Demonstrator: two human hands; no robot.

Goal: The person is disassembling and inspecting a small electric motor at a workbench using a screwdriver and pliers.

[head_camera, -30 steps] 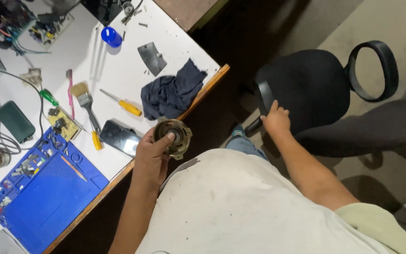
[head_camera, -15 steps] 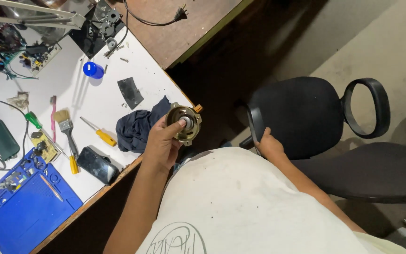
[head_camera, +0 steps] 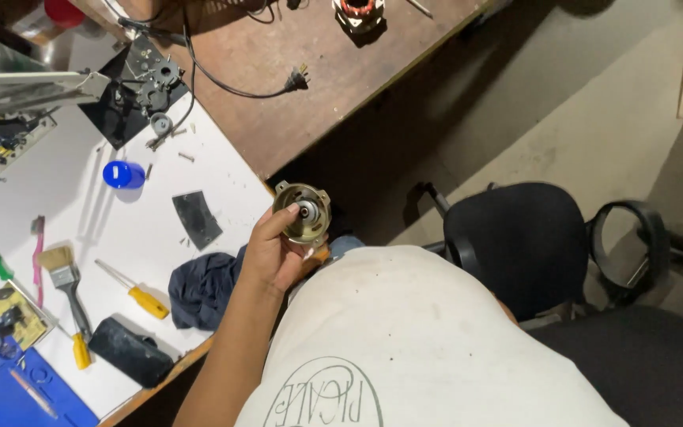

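Since half a second ago the left hand point(head_camera: 274, 257) has carried the round metal motor cap point(head_camera: 303, 212) up and away from the dark blue cloth point(head_camera: 205, 289), and it now hangs past the corner of the white table point(head_camera: 120, 237), over the dark gap in front of the brown bench point(head_camera: 310, 95). The right hand, which then rested by the black chair point(head_camera: 515, 245), is now hidden behind the white shirt point(head_camera: 405, 340), so I cannot tell whether it is open or closed.

The left hand grips the cap, fingers wrapped under its rim and the thumb laid along its near edge. The cap is a shallow, dull brass-grey cup turned open side up, with a pale bearing at its centre, small lugs sticking out around its rim, and grime inside.

The table edge runs diagonally just below the hand, with the cloth lying right at that edge. Farther in lie a yellow-handled screwdriver point(head_camera: 140, 294), a paintbrush point(head_camera: 65, 281), a black pouch point(head_camera: 130, 351), a dark flat plate point(head_camera: 197, 219) and a blue cap point(head_camera: 123, 175); a blue mat point(head_camera: 33, 395) fills the near corner. Open white surface shows between the blue cap and the screwdriver. On the brown bench a black cord with its plug point(head_camera: 298, 78) lies near the edge. The chair stands close on the right, with bare floor beyond it.
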